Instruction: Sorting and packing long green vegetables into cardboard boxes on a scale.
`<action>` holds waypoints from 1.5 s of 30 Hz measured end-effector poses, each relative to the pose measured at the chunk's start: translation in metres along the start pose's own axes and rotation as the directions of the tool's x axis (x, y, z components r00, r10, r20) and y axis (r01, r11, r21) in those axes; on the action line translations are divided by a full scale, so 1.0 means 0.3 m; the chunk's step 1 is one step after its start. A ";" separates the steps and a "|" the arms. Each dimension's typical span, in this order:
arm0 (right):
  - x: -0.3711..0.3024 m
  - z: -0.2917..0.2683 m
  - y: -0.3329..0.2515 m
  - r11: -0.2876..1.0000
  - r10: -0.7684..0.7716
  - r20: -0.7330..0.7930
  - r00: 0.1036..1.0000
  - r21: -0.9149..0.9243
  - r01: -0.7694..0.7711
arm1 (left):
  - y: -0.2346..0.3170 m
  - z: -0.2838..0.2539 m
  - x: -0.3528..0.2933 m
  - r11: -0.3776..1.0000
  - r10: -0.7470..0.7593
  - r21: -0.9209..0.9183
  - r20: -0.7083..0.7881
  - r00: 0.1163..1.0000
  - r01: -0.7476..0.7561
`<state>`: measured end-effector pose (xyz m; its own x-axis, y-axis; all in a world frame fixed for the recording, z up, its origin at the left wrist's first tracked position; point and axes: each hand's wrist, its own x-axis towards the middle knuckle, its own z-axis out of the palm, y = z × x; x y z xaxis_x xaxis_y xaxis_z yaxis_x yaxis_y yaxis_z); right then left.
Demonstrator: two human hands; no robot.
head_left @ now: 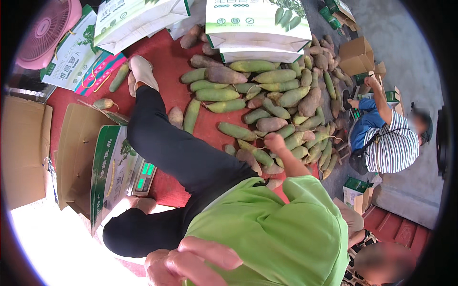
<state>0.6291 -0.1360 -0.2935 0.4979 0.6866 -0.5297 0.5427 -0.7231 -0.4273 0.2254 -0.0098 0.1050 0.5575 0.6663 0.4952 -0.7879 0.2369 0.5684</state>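
Observation:
My right hand (275, 143) is closed, low over a wide heap of long green radishes (281, 97). Its fingers are beside the end of one green radish (238, 131) and just above another (257, 152). Whatever they may grip is hidden. Close to the camera at the lower edge, my left hand (191, 262) is raised in front of my green shirt, with fingers partly bent and apart and nothing visible in them. Among the green radishes lie brownish, soil-coated roots (226, 75).
To my left, an open green-and-white carton (107, 176) stands by a scale with lit green displays (144, 175). White printed boxes (257, 28) line the far side, near a pink fan (50, 31). A person in a striped shirt (393, 145) sits at right among cartons (357, 56); another person (381, 262) is at lower right.

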 end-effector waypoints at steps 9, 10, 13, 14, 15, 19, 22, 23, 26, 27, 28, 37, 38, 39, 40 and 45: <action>-0.022 -0.202 0.034 0.901 0.298 -0.601 0.742 -0.080 -0.427 | 0.052 0.077 0.031 0.987 0.088 0.149 -0.132 0.987 -0.068; -0.025 -0.237 0.015 0.823 0.458 -0.622 0.635 0.026 -0.568 | 0.053 0.071 0.034 0.982 0.101 0.172 -0.143 0.985 -0.075; 0.024 -0.242 0.186 0.725 0.566 -0.661 0.493 0.114 -0.680 | 0.078 0.041 0.036 0.981 0.117 0.156 0.000 0.993 -0.115; 0.049 -0.241 0.310 0.775 0.618 -0.526 0.584 0.286 -0.563 | 0.093 0.045 0.019 0.987 0.096 0.134 -0.057 0.994 -0.088; 0.072 -0.224 0.367 0.772 0.617 -0.373 0.693 0.458 -0.441 | 0.101 0.056 -0.004 0.990 0.078 0.126 -0.121 0.990 -0.063; 0.142 -0.172 0.396 0.721 0.616 -0.194 0.764 0.528 -0.448 | 0.113 0.115 -0.055 0.990 0.065 0.142 -0.336 0.940 -0.017; 0.142 -0.225 0.529 0.759 0.622 -0.193 0.759 0.384 -0.525 | 0.144 0.058 -0.046 0.980 0.123 0.185 -0.275 0.953 -0.073; 0.172 -0.248 0.506 0.766 0.635 -0.181 0.751 0.275 -0.581 | 0.143 0.060 -0.041 0.968 0.218 0.174 -0.227 0.949 -0.180; 0.067 -0.196 0.217 0.639 0.729 -0.152 0.667 0.500 -0.584 | 0.124 0.075 -0.019 0.933 0.318 0.225 -0.147 0.937 -0.282; 0.020 -0.216 0.045 0.668 0.734 -0.215 0.645 0.403 -0.626 | 0.132 0.079 -0.035 0.919 0.348 0.241 -0.123 0.929 -0.312; -0.021 -0.232 -0.048 0.669 0.743 -0.299 0.599 0.323 -0.669 | 0.138 0.063 -0.040 0.914 0.362 0.242 -0.126 0.924 -0.325; -0.002 -0.205 0.006 0.983 0.175 -0.450 0.876 0.136 -0.126 | 0.235 0.020 -0.129 0.855 0.490 0.269 -0.135 0.861 -0.444; 0.011 -0.219 -0.058 0.968 -0.033 -0.389 0.921 0.218 0.126 | 0.244 0.006 -0.142 0.832 0.512 0.312 -0.116 0.851 -0.458; -0.006 -0.217 -0.205 0.991 -0.075 -0.442 0.894 0.070 0.117 | 0.251 -0.011 -0.156 0.807 0.532 0.360 -0.096 0.841 -0.469; -0.030 -0.221 -0.352 0.994 -0.109 -0.505 0.856 -0.074 0.083 | 0.256 -0.073 -0.177 0.809 0.532 0.347 -0.092 0.842 -0.474; 0.028 -0.289 -0.894 0.774 -0.561 -0.402 0.724 0.056 0.631 | 0.401 -0.176 -0.340 -0.225 0.470 0.867 -0.304 0.829 0.445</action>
<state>0.5462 0.0702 -0.1198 0.3279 0.9326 0.1507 0.6961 -0.1307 -0.7060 0.0599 -0.0120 0.0883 0.0127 0.8785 0.4777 0.6522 -0.3694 0.6619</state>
